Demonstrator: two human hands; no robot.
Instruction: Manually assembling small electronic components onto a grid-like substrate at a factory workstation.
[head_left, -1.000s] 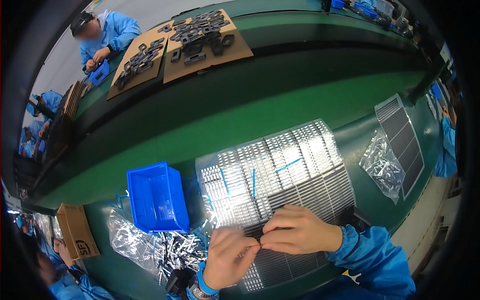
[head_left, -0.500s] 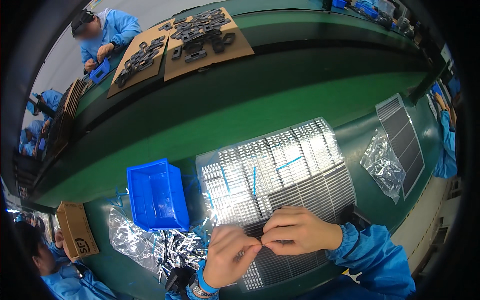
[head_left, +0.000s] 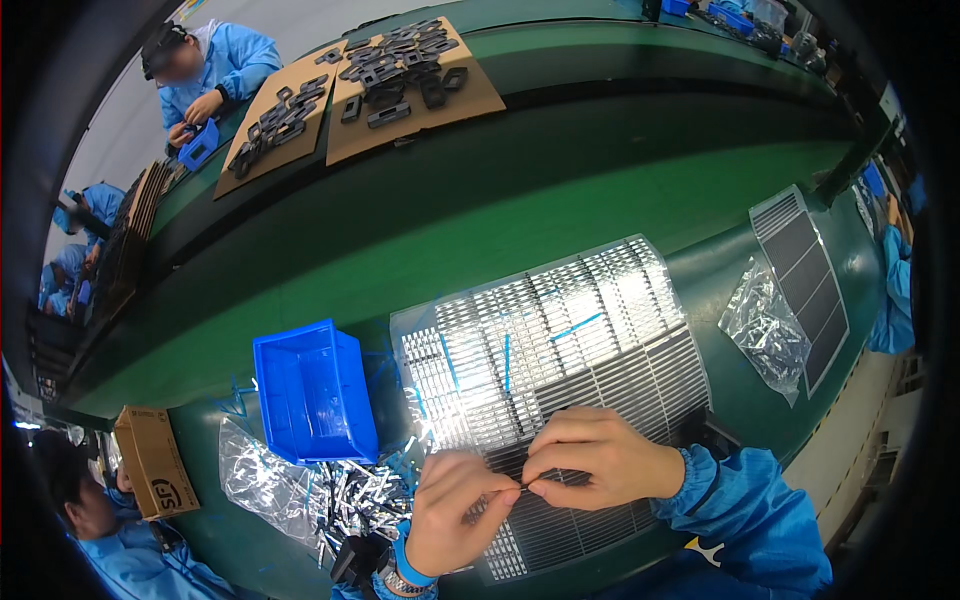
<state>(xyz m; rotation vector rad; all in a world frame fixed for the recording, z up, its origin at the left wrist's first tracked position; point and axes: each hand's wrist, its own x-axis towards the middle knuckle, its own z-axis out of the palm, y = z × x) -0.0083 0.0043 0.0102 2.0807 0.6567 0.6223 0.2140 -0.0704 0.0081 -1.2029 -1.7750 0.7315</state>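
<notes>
My left hand (head_left: pixel 450 515) and my right hand (head_left: pixel 600 458) meet fingertip to fingertip above the lower part of a large clear sheet (head_left: pixel 480 410). Both are closed in a pinch, thumb against finger. Whatever lies between the fingertips is too small or too hidden to name. Rows of narrow silver and black strips cover the sheet, and a few thin blue strips (head_left: pixel 507 362) lie across it. To the left of my left hand is a loose heap of small silver, white and black pieces (head_left: pixel 365 500).
A blue plastic bin (head_left: pixel 318 395) stands behind the heap, with a clear plastic bag (head_left: pixel 262 485) beside it. Far left is a cardboard box (head_left: pixel 157 465) near a co-worker. A crumpled bag (head_left: pixel 768 335) and dark sheet (head_left: pixel 805 280) lie right. Cardboard (head_left: pixel 470 110) holds black frames across the table.
My hands stay pinched together in nearly the same spot, with only a slight shift of the fingers. At the lower left, the co-worker's head and hand have moved a little.
</notes>
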